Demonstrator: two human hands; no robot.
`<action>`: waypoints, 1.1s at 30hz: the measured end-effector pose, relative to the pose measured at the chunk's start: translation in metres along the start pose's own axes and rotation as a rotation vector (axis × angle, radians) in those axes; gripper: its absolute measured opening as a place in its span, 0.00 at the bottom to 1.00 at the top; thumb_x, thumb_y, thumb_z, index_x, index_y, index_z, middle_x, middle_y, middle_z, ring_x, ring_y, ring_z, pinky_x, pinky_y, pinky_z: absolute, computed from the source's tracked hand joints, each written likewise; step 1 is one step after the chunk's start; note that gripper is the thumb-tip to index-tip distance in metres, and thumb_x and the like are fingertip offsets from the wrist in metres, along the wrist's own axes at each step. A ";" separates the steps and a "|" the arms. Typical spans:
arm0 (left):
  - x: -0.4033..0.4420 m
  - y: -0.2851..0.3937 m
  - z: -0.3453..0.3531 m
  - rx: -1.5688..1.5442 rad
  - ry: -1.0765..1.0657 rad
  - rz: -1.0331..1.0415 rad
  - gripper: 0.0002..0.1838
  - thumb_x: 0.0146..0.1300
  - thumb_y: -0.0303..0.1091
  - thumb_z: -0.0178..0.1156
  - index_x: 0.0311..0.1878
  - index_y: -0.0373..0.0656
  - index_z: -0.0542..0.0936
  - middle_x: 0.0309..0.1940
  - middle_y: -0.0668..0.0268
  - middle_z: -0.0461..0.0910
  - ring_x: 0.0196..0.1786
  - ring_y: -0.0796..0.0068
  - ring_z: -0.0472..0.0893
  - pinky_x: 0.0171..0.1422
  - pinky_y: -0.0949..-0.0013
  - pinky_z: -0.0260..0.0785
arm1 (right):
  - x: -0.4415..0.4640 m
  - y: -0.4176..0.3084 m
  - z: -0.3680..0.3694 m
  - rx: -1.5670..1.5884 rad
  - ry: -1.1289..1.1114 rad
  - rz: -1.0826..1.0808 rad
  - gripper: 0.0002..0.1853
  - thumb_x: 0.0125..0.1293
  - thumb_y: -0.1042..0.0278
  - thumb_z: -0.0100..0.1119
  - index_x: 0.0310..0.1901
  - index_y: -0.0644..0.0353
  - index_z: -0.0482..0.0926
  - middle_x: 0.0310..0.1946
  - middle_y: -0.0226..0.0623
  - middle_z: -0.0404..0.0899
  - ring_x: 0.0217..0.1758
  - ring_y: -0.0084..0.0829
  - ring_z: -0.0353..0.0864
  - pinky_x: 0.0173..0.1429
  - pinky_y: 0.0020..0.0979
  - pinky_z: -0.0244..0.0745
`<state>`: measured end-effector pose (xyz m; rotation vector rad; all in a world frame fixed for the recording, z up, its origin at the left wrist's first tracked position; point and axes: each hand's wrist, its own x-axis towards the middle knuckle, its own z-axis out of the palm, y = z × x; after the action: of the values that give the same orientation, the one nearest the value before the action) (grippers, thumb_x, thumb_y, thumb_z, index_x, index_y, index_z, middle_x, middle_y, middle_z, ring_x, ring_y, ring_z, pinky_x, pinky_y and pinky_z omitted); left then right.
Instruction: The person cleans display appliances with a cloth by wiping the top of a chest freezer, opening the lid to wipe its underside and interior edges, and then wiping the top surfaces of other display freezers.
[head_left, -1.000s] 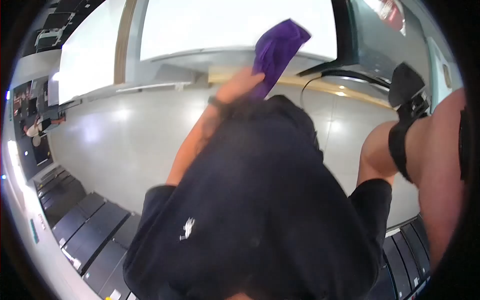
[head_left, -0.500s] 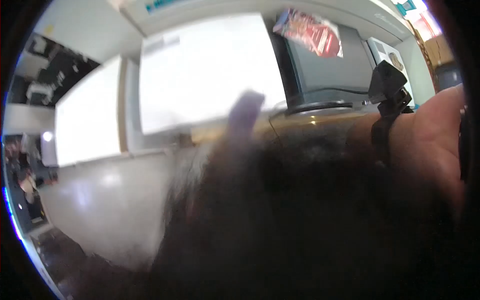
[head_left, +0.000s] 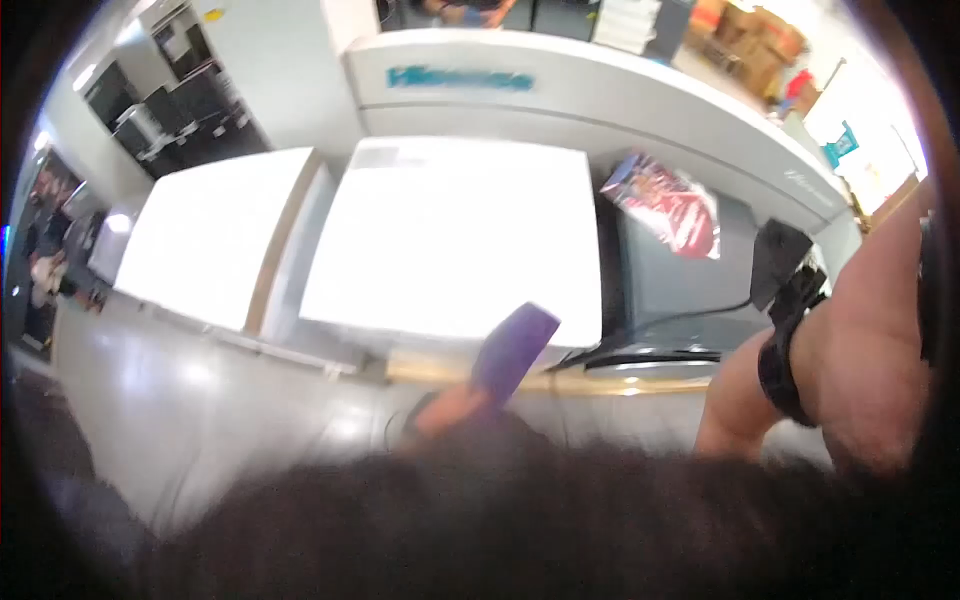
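Observation:
Low in the middle, my left hand (head_left: 447, 412) is closed round a flat, purple rectangular thing (head_left: 517, 345), blurred by motion; I cannot make out its kind. It juts up in front of a large white-topped box-like appliance (head_left: 450, 240); whether it touches it I cannot tell. At the right, my right hand (head_left: 870, 390) is raised close to the camera, its fingers hidden. Round that wrist goes a black strap (head_left: 782, 375) carrying a black device (head_left: 780, 255). A dark, blurred mass (head_left: 480, 520) fills the bottom of the view.
Left stands another white-topped unit (head_left: 215, 240). To the right, a shiny red packet (head_left: 670, 205) lies on a grey appliance (head_left: 690, 280), with a black cable (head_left: 690, 312) across it. Behind runs a low white partition (head_left: 620, 90) with teal lettering. Grey floor (head_left: 200, 400) shows at lower left.
The view has tilted up, bringing the partition and background into sight. The dark mass covers less of the view. My left hand and the purple thing show more plainly, further down in the view.

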<state>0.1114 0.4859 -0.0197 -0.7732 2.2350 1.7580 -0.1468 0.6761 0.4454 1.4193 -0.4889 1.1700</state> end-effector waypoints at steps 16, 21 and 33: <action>0.058 -0.045 -0.023 -0.242 0.006 -0.039 0.23 0.67 0.40 0.51 0.59 0.34 0.74 0.42 0.56 0.83 0.43 0.68 0.83 0.49 0.64 0.75 | -0.060 0.009 0.003 0.032 -0.032 -0.074 0.18 0.71 0.64 0.54 0.57 0.63 0.74 0.53 0.50 0.79 0.58 0.49 0.77 0.70 0.49 0.64; 0.075 -0.127 0.009 0.073 0.169 0.109 0.25 0.69 0.44 0.55 0.61 0.34 0.74 0.45 0.51 0.83 0.52 0.60 0.82 0.58 0.61 0.72 | -0.029 0.020 -0.009 -0.095 -0.078 -0.107 0.18 0.71 0.64 0.54 0.58 0.64 0.73 0.53 0.51 0.78 0.59 0.49 0.76 0.70 0.48 0.64; 0.059 -0.038 -0.005 -0.209 -0.007 -0.091 0.22 0.67 0.44 0.56 0.54 0.36 0.78 0.43 0.51 0.85 0.47 0.56 0.84 0.53 0.60 0.73 | -0.024 0.048 0.001 -0.161 -0.161 -0.095 0.20 0.71 0.63 0.54 0.59 0.65 0.72 0.54 0.53 0.77 0.61 0.51 0.75 0.70 0.48 0.64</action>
<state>0.0813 0.4583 -0.0770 -0.8922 1.9987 1.9671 -0.1963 0.6562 0.4489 1.3876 -0.6080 0.9239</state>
